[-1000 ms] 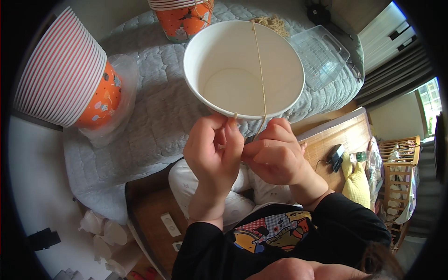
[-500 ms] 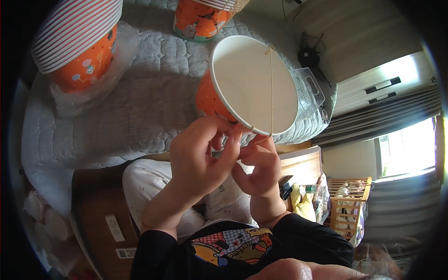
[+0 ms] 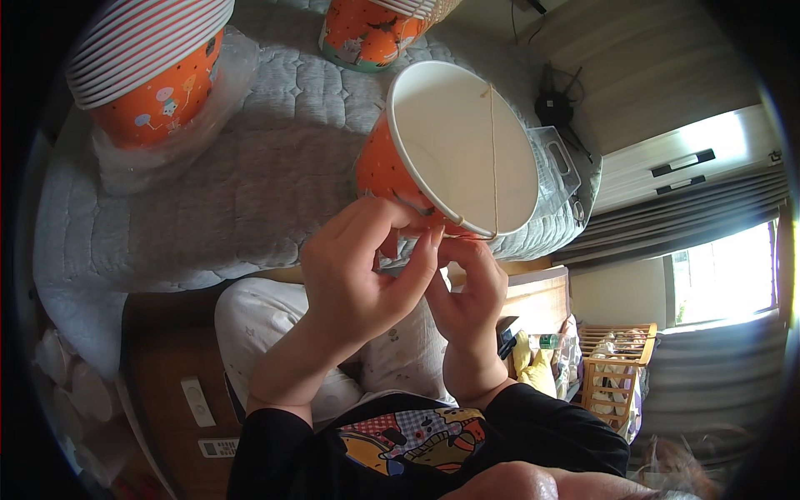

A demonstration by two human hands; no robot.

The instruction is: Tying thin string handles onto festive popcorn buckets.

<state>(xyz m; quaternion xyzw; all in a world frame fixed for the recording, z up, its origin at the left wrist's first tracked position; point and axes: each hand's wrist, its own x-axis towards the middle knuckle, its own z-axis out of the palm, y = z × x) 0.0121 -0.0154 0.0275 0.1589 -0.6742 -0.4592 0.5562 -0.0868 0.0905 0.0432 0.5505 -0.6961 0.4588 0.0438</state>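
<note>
A paper bucket (image 3: pixel 392 167), orange outside and white inside, is tilted with its open mouth toward me. A thin tan string (image 3: pixel 493 158) crosses the mouth from the far rim to the near rim. At the near rim my left hand (image 3: pixel 354 271) is closed, thumb and fingertips pinched together by the string. Beside it my right hand (image 3: pixel 469 287) also pinches at the string, just under the rim, its fingers curled. The fingertips partly cover the string's end, and the bucket's underside is hidden.
Stacked orange buckets (image 3: pixel 162 108) sit in clear plastic on a grey quilted bed (image 3: pixel 275 167). Another stack (image 3: pixel 371 37) stands farther back. To the right are a clear plastic tray (image 3: pixel 554 167), a black stand (image 3: pixel 557 104) and a wooden rack (image 3: pixel 612 367).
Both hands stay at the near rim, their fingertips shifting slightly; the right fingers have drawn in under the rim. The bucket appears slightly farther right, and the view has shifted a little.
</note>
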